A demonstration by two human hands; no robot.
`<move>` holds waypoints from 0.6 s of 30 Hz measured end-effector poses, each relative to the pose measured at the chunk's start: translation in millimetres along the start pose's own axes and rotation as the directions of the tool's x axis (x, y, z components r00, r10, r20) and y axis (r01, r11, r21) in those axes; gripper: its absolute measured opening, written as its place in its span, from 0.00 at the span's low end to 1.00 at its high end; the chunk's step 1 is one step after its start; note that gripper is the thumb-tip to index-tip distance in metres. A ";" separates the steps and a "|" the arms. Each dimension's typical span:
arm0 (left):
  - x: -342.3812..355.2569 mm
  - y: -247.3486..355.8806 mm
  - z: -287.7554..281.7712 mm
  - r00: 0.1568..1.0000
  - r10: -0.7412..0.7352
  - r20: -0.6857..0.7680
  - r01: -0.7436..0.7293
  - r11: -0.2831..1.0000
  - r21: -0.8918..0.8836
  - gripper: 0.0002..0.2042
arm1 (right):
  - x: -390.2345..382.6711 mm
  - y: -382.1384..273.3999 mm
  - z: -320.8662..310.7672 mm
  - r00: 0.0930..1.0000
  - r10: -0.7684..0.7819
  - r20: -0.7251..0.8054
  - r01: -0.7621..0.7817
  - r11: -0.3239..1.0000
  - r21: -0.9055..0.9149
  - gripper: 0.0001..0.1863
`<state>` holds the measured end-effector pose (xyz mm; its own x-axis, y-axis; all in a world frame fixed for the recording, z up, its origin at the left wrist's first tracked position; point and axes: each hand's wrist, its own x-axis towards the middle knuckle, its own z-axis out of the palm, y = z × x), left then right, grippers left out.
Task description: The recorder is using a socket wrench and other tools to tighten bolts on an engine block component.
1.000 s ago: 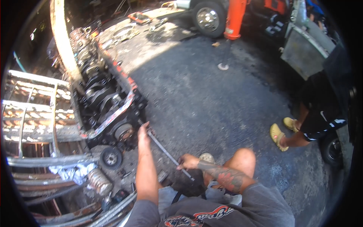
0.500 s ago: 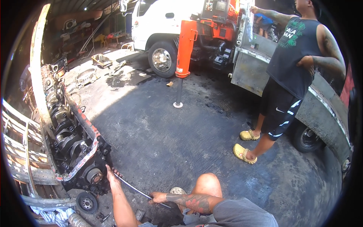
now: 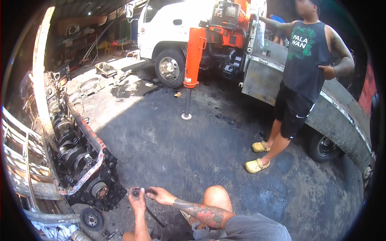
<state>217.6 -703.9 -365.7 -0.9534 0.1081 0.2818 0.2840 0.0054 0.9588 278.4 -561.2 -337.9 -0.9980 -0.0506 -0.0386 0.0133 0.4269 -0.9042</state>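
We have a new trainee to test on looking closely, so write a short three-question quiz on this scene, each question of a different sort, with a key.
1. Multiple choice: a dark bar shows below them in the picture; how do the left hand and right hand stand?
a) spread wide apart
b) close together
c) both out of view

2. True or false: the engine block lies on the person's left.

3. Open: what colour is the thick upper part of the upright leg beside the white truck?

Key: 1. b, close together. 2. True. 3. Orange.
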 end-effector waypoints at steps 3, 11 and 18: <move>-26.4 -20.8 7.6 0.991 0.128 0.040 -0.132 0.984 0.122 0.10 | -5.9 -30.3 -16.1 0.997 0.004 -0.082 -0.008 0.999 -0.053 0.20; -41.3 -16.9 11.0 0.991 0.021 0.129 -0.043 0.985 0.165 0.11 | -11.7 -14.7 -11.1 0.960 -0.215 -0.181 0.181 0.966 -0.187 0.19; -57.8 -24.9 17.4 0.990 -0.046 0.133 0.036 0.996 0.078 0.10 | -18.4 -29.0 -3.1 0.986 -0.157 0.050 0.164 0.920 -0.355 0.14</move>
<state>267.5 -693.1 -406.5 -0.9435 0.2389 0.2298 0.2565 0.0869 0.9626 296.2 -569.8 -309.7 -0.9834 -0.1619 0.0821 -0.1735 0.7050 -0.6877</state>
